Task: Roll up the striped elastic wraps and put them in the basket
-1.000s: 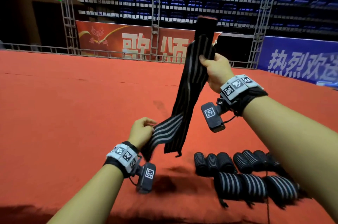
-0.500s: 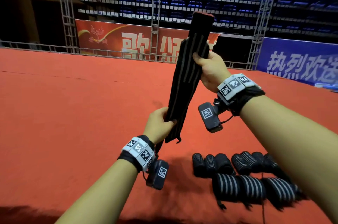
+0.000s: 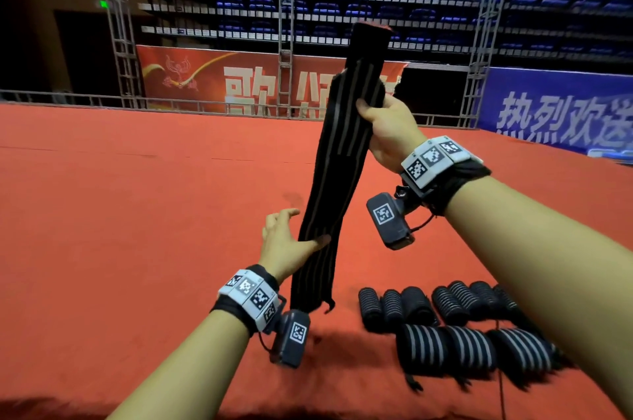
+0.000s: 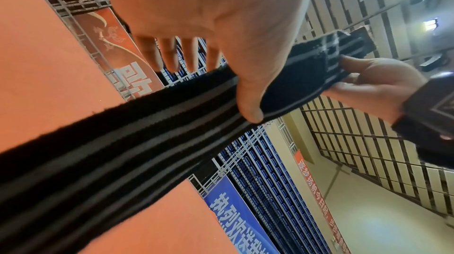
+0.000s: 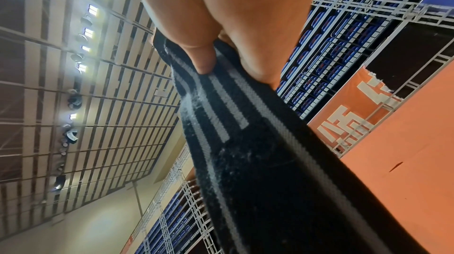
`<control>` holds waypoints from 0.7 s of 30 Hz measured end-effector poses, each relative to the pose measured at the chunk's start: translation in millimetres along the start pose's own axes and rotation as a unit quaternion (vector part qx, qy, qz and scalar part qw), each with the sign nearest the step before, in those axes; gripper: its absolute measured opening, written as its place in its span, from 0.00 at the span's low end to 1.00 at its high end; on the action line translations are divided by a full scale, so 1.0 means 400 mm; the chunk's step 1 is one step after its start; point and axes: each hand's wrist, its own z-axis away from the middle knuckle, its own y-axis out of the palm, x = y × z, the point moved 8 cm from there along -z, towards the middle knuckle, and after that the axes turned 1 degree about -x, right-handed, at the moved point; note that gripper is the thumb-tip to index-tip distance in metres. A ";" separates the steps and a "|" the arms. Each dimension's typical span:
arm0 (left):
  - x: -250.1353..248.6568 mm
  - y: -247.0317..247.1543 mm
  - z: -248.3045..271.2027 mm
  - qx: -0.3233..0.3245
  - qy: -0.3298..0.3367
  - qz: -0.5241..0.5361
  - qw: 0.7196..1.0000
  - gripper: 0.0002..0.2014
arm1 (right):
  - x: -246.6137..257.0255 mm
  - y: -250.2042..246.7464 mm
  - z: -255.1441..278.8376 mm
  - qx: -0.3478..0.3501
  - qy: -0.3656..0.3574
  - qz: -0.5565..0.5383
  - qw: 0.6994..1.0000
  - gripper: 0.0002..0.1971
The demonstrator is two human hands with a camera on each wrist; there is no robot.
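My right hand [image 3: 382, 119] is raised and grips the top part of a long black wrap with grey stripes [image 3: 329, 196], which hangs straight down above the red cloth. In the right wrist view the thumb [image 5: 202, 58] pinches the wrap [image 5: 258, 161] against the fingers. Lower down, my left hand [image 3: 289, 239] is beside the wrap with its fingers spread and straight. In the left wrist view the thumb [image 4: 248, 102] lies across the front of the wrap [image 4: 123, 151], with the fingers behind it. No basket is in view.
Several rolled striped wraps [image 3: 445, 351] lie in two rows on the red cloth [image 3: 137, 231] at the lower right, partly under my right forearm. A metal railing [image 3: 205, 104] and banners stand along the cloth's far edge.
My left hand has loosened its grip on the wrap's lower end and spread its fingers. The wrap, pulled aside one second ago, now hangs straight. My right hand has stayed raised.
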 end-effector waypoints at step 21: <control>0.053 0.124 0.088 0.242 0.005 0.125 0.962 0.08 | 0.012 -0.104 0.045 -0.099 -0.027 -0.016 0.995 0.08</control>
